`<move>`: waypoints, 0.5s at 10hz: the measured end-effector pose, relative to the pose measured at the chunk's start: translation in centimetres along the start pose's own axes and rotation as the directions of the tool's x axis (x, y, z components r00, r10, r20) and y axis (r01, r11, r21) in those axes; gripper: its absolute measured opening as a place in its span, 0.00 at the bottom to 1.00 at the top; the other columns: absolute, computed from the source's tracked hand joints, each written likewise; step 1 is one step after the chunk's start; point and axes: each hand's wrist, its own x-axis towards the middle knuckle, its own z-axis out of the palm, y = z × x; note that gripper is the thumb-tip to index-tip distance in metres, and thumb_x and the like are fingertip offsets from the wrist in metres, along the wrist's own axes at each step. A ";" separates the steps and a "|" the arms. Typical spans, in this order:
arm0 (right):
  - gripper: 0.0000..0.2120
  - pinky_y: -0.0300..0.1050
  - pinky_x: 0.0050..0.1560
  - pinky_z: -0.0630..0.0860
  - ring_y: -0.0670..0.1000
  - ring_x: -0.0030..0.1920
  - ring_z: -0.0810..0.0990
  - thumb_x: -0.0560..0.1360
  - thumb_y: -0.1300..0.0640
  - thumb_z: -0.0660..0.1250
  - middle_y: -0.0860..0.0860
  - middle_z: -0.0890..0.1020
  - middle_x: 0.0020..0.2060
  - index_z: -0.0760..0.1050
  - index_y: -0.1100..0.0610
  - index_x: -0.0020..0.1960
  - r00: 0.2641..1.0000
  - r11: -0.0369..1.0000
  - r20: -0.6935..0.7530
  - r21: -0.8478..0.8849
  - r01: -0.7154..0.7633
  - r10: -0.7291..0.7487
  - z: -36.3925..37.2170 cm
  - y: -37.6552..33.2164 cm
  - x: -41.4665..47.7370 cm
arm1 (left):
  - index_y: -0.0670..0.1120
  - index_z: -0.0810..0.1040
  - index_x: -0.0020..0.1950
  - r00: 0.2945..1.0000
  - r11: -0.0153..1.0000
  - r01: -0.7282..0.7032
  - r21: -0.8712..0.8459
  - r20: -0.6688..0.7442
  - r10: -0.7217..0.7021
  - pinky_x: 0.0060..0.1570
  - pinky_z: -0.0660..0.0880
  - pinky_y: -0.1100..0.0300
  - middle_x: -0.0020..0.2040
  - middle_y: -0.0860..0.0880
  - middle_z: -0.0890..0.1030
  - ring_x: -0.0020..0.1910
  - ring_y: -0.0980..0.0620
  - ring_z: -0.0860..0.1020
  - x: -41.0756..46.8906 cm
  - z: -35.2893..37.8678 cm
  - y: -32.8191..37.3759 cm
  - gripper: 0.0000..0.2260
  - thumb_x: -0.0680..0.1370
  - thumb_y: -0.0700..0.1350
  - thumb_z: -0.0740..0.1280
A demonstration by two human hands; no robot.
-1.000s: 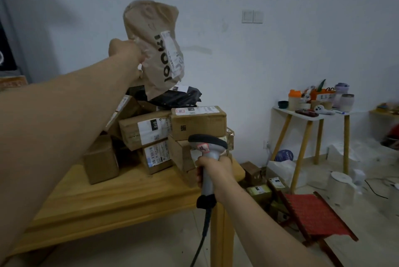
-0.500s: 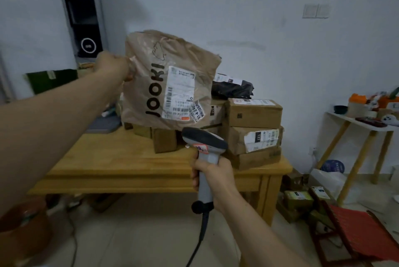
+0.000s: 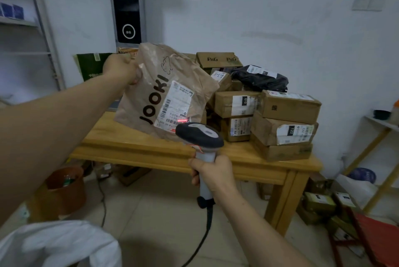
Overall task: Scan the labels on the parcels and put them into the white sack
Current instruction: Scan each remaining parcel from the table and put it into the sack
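My left hand (image 3: 122, 69) grips the top corner of a brown paper parcel (image 3: 151, 85) printed JOOKI, held up over the wooden table (image 3: 129, 143). Its white label (image 3: 174, 107) faces me, and a red scan line falls across the label's lower edge. My right hand (image 3: 212, 172) grips the handle of a grey barcode scanner (image 3: 199, 135), whose head points at that label from just below. The white sack (image 3: 56, 243) lies at the bottom left on the floor. Several cardboard parcels (image 3: 287, 107) and a black bag parcel (image 3: 261, 77) are stacked on the table's right half.
A brown bin (image 3: 64, 189) stands under the table's left end. More small boxes (image 3: 319, 202) sit on the floor at the right, beside a red stool (image 3: 380, 236). A metal shelf (image 3: 28, 25) lines the left wall. The scanner cable (image 3: 198, 245) hangs toward the floor.
The view has swung left and down, bringing the white sack into sight. The paper parcel has come lower, and the scanner's red line now shows on its label.
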 end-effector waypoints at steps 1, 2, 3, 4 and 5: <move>0.08 0.40 0.28 0.76 0.46 0.22 0.76 0.71 0.64 0.69 0.47 0.78 0.22 0.74 0.55 0.36 0.997 0.990 -0.017 -0.119 0.077 -0.080 0.1 -0.2 0.1 | 0.43 0.75 0.41 1.000 0.979 -0.017 0.203 0.028 0.012 0.40 0.75 0.59 0.41 0.44 0.77 0.37 0.50 0.76 -0.9 -0.1 0.0 0.09 0.80 0.41 0.60; 0.07 0.47 0.32 0.79 0.47 0.27 0.79 0.70 0.60 0.70 0.48 0.78 0.24 0.73 0.53 0.36 0.979 0.929 0.019 -0.311 0.199 -0.203 0.1 -0.2 0.1 | 0.37 0.77 0.50 0.999 0.921 -0.043 0.386 0.032 0.033 0.55 0.75 0.52 0.49 0.41 0.79 0.49 0.43 0.77 -1.2 -0.1 -0.2 0.08 0.80 0.39 0.60; 0.08 0.49 0.36 0.80 0.50 0.34 0.80 0.69 0.56 0.70 0.47 0.78 0.30 0.71 0.49 0.36 0.955 0.787 0.093 -0.547 0.286 -0.282 0.1 -0.1 0.2 | 0.39 0.74 0.44 0.997 0.879 -0.058 0.473 0.065 0.031 0.45 0.73 0.56 0.44 0.42 0.77 0.42 0.46 0.75 -1.5 -0.3 0.3 0.06 0.80 0.38 0.61; 0.09 0.46 0.34 0.77 0.51 0.36 0.80 0.69 0.54 0.69 0.47 0.78 0.33 0.69 0.49 0.39 0.930 0.639 0.172 -0.685 0.350 -0.325 0.5 0.1 0.0 | 0.40 0.74 0.45 0.997 0.851 -0.039 0.523 0.076 -0.001 0.42 0.71 0.57 0.44 0.42 0.75 0.42 0.47 0.74 -1.3 -0.5 0.4 0.05 0.80 0.39 0.62; 0.10 0.39 0.29 0.68 0.50 0.35 0.77 0.68 0.53 0.70 0.46 0.75 0.33 0.67 0.48 0.42 0.908 0.585 0.205 -0.708 0.396 -0.365 1.0 0.4 -0.1 | 0.38 0.76 0.53 0.996 0.847 -0.037 0.530 0.084 -0.009 0.47 0.73 0.55 0.46 0.41 0.75 0.47 0.44 0.76 -1.5 -0.7 0.3 0.06 0.80 0.40 0.63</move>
